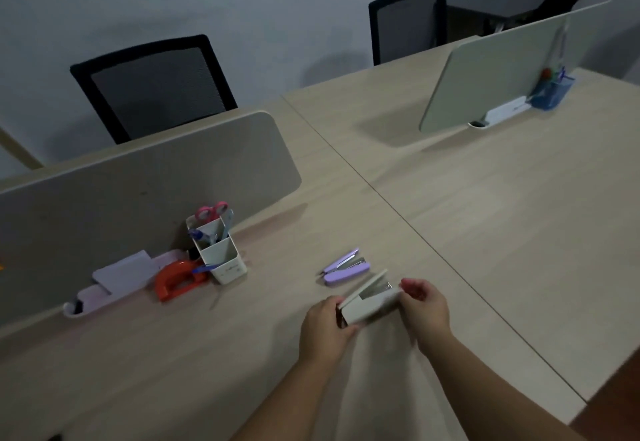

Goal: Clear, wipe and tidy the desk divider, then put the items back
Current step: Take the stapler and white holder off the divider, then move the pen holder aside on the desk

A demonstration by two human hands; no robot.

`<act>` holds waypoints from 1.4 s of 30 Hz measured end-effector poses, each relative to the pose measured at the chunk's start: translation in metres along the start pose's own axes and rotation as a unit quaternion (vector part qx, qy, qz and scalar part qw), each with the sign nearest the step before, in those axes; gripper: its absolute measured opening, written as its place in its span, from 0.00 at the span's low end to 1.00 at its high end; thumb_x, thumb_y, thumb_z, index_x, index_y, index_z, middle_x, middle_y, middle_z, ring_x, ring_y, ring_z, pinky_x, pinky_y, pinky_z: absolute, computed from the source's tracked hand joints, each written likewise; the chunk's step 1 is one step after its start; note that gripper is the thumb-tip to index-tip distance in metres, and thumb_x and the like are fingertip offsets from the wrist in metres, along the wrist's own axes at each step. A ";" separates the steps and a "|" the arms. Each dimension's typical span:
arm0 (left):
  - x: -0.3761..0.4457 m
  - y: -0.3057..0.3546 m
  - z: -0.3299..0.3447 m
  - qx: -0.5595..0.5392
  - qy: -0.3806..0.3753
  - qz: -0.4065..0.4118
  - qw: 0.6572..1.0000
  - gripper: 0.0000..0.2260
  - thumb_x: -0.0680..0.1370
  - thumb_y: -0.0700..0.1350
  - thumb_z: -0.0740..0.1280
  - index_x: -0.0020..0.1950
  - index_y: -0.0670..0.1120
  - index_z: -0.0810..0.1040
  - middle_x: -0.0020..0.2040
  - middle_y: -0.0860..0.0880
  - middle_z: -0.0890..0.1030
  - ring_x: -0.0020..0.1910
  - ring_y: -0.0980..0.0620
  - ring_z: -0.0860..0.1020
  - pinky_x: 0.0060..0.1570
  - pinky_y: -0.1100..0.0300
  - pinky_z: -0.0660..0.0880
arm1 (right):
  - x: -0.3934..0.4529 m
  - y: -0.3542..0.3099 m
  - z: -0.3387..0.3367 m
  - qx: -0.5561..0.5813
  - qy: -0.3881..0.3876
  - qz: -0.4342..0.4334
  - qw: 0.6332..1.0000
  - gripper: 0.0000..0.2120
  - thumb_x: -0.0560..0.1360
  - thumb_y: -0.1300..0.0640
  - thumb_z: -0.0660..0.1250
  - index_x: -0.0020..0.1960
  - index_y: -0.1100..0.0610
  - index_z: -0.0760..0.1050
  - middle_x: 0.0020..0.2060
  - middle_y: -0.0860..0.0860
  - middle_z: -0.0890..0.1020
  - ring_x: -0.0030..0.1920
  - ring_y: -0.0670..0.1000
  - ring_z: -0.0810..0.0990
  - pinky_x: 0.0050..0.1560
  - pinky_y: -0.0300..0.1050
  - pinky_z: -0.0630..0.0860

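Note:
A beige desk divider (145,177) stands along the back of the desk on the left. At its foot are a pale tray (83,303) with a stack of white notes (124,272), an orange hole punch (178,279) and a white pen holder (225,257) with pink scissors (212,211). A purple stapler (346,267) lies on the desk in front. Just below it, my left hand (323,328) and my right hand (427,307) both grip a grey stapler (370,303) with its top lifted open.
A second divider (485,80) stands on the neighbouring desk at the right, with a blue pen holder (552,92) and a white tray (504,113) at its foot. Two black mesh chairs (156,83) stand behind the desks. The desk's front edge runs at the lower right.

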State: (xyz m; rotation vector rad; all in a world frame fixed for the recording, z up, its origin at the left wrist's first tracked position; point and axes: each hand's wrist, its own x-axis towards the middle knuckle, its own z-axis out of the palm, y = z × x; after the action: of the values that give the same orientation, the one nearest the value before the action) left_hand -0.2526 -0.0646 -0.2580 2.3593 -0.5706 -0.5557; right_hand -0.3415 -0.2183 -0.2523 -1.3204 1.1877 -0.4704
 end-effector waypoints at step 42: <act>0.074 0.016 -0.124 -0.469 0.087 -0.045 0.878 0.32 0.70 0.73 0.59 0.61 0.53 0.81 0.61 0.48 0.82 0.63 0.48 0.79 0.69 0.43 0.70 | -0.027 -0.134 0.150 -0.016 -0.275 -0.109 0.955 0.14 0.67 0.65 0.61 0.48 0.57 0.81 0.44 0.59 0.85 0.43 0.55 0.82 0.49 0.55 0.80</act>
State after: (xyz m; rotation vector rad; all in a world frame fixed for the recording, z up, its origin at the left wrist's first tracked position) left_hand -0.1323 -0.0550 -0.1778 1.4776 -0.0519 -0.4965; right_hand -0.1783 -0.1584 -0.1476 -1.4928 0.5910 -0.2127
